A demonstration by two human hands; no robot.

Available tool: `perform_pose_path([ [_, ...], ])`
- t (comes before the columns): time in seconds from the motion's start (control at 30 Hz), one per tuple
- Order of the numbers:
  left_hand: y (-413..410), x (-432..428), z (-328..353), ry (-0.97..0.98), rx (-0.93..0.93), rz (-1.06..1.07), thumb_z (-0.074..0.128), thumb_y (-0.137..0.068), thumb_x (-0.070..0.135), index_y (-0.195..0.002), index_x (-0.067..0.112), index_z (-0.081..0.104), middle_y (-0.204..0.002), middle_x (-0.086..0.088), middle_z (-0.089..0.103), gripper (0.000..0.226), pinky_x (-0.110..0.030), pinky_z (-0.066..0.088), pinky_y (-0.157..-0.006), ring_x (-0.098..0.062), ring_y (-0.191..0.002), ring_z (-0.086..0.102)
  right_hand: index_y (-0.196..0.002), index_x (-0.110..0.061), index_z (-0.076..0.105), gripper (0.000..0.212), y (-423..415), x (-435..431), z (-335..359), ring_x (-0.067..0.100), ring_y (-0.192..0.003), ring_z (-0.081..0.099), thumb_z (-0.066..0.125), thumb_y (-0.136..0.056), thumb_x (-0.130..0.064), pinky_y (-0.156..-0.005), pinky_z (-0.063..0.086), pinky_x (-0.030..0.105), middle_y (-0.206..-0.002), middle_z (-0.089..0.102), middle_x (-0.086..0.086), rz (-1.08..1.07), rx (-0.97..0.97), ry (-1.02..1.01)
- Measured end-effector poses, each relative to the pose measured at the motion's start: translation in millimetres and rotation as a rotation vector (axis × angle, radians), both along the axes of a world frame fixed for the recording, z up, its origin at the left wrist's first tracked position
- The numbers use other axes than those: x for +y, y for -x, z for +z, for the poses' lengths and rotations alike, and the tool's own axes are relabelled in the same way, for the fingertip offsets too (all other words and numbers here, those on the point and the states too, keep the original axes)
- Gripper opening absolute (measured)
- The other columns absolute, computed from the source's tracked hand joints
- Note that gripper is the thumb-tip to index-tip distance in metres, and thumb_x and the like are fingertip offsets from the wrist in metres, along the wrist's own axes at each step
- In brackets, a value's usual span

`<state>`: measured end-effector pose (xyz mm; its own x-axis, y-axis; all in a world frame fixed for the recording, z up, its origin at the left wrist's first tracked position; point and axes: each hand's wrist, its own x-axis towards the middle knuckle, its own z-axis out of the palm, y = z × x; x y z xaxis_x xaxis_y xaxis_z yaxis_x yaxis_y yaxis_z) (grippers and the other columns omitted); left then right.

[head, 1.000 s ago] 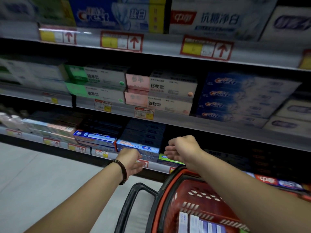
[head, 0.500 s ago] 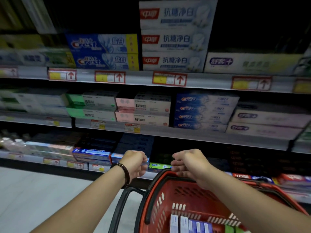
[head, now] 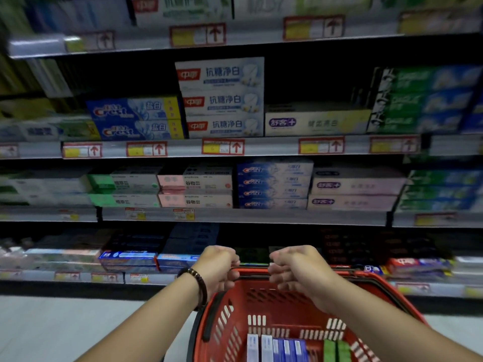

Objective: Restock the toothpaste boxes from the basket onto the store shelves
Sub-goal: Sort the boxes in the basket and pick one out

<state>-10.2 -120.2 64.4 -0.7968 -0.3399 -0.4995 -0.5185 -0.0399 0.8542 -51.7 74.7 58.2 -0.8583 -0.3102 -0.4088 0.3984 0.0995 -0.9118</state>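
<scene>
A red plastic basket [head: 261, 296] sits low in the middle, in front of the toothpaste shelves [head: 261, 216]. Upright white and blue toothpaste boxes [head: 277, 348] and green ones [head: 334, 348] stand in its near end. My left hand [head: 218, 267], with a bead bracelet on the wrist, and my right hand [head: 295, 270] hover side by side at the basket's far rim. Both have curled fingers, and I see nothing in either. Whether they touch the rim I cannot tell.
Stacked boxes fill the shelves: Crest [head: 136, 118], white boxes with red logos [head: 222, 100], pink ones [head: 196, 189]. A dark gap [head: 313, 84] opens above the single cream box on the upper shelf. A black basket handle [head: 206, 325] hangs left. Grey floor [head: 65, 322] lies to the left.
The view has tilted upward, showing higher shelves. Both hands have drifted right and closer together, from in front of the bottom shelf to the basket's far rim.
</scene>
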Motion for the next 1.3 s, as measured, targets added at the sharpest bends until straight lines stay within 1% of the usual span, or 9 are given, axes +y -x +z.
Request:
perform_pose_path([
  [0.17, -17, 32, 3, 0.018, 0.041, -0.063, 0.056, -0.099, 0.004, -0.114, 0.013, 0.060, -0.092, -0.008, 0.065, 0.018, -0.029, 0.049, -0.053, -0.018, -0.066, 0.062, -0.112, -0.001, 0.070, 0.014, -13, 33, -1, 0.031, -0.072, 0.072, 0.062, -0.102, -0.008, -0.059, 0.057, 0.035, -0.096, 0.078, 0.027, -0.043, -0.012, -0.020],
  [0.3, -27, 50, -1, 0.055, 0.033, -0.096, 0.058, -0.098, 0.004, -0.112, 0.014, 0.060, -0.100, -0.011, 0.067, 0.018, -0.029, 0.049, -0.052, -0.020, -0.072, 0.064, -0.113, 0.001, 0.069, 0.015, -19, 57, -6, 0.031, -0.072, 0.072, 0.061, -0.103, -0.007, -0.059, 0.056, 0.036, -0.092, 0.078, 0.026, -0.069, -0.018, -0.010],
  [0.43, -37, 61, -10, 0.066, 0.029, -0.105, 0.058, -0.099, 0.004, -0.114, 0.014, 0.060, -0.100, -0.010, 0.069, 0.018, -0.029, 0.049, -0.052, -0.020, -0.073, 0.064, -0.113, 0.002, 0.069, 0.015, -26, 80, -14, 0.032, -0.073, 0.072, 0.062, -0.102, -0.006, -0.061, 0.056, 0.036, -0.092, 0.078, 0.024, -0.071, -0.028, 0.009],
  [0.6, -50, 73, -25, 0.061, -0.001, -0.117, 0.061, -0.098, 0.007, -0.114, 0.016, 0.061, -0.109, -0.012, 0.072, 0.018, -0.031, 0.051, -0.055, -0.019, -0.076, 0.066, -0.113, 0.001, 0.070, 0.015, -38, 106, -27, 0.033, -0.076, 0.073, 0.062, -0.103, -0.006, -0.063, 0.057, 0.037, -0.098, 0.078, 0.026, -0.087, -0.045, 0.002],
  [0.73, -57, 78, -37, 0.058, -0.029, -0.123, 0.062, -0.098, 0.007, -0.116, 0.016, 0.062, -0.107, -0.012, 0.071, 0.020, -0.032, 0.052, -0.058, -0.019, -0.075, 0.066, -0.115, 0.000, 0.070, 0.016, -43, 120, -40, 0.033, -0.079, 0.075, 0.060, -0.103, -0.004, -0.069, 0.059, 0.040, -0.098, 0.079, 0.025, -0.104, -0.061, -0.024],
  [0.93, -64, 87, -48, 0.038, -0.056, -0.134, 0.063, -0.099, 0.008, -0.116, 0.017, 0.061, -0.111, -0.012, 0.070, 0.019, -0.032, 0.054, -0.062, -0.019, -0.078, 0.068, -0.115, -0.001, 0.069, 0.016, -49, 136, -54, 0.032, -0.079, 0.074, 0.059, -0.104, -0.005, -0.069, 0.059, 0.039, -0.102, 0.078, 0.026, -0.149, -0.105, -0.041],
  [1.1, -62, 101, -46, 0.011, -0.032, -0.185, 0.063, -0.100, 0.010, -0.116, 0.018, 0.061, -0.113, -0.015, 0.071, 0.018, -0.033, 0.056, -0.067, -0.021, -0.083, 0.070, -0.115, -0.001, 0.070, 0.016, -51, 143, -68, 0.032, -0.077, 0.074, 0.061, -0.104, -0.008, -0.063, 0.058, 0.036, -0.101, 0.079, 0.022, -0.151, -0.123, -0.087],
  [1.2, -59, 110, -46, 0.018, -0.027, -0.210, 0.063, -0.100, 0.010, -0.116, 0.018, 0.061, -0.112, -0.018, 0.072, 0.018, -0.037, 0.057, -0.071, -0.023, -0.085, 0.071, -0.114, -0.002, 0.069, 0.014, -51, 148, -75, 0.032, -0.078, 0.074, 0.060, -0.105, -0.008, -0.066, 0.058, 0.038, -0.104, 0.078, 0.021, -0.147, -0.126, -0.100],
  [1.3, -55, 118, -48, 0.028, -0.023, -0.227, 0.062, -0.100, 0.010, -0.116, 0.018, 0.061, -0.110, -0.015, 0.072, 0.017, -0.039, 0.058, -0.075, -0.024, -0.087, 0.070, -0.113, -0.004, 0.069, 0.014, -50, 151, -78, 0.031, -0.080, 0.077, 0.059, -0.105, -0.009, -0.067, 0.059, 0.037, -0.105, 0.078, 0.019, -0.135, -0.119, -0.139],
])
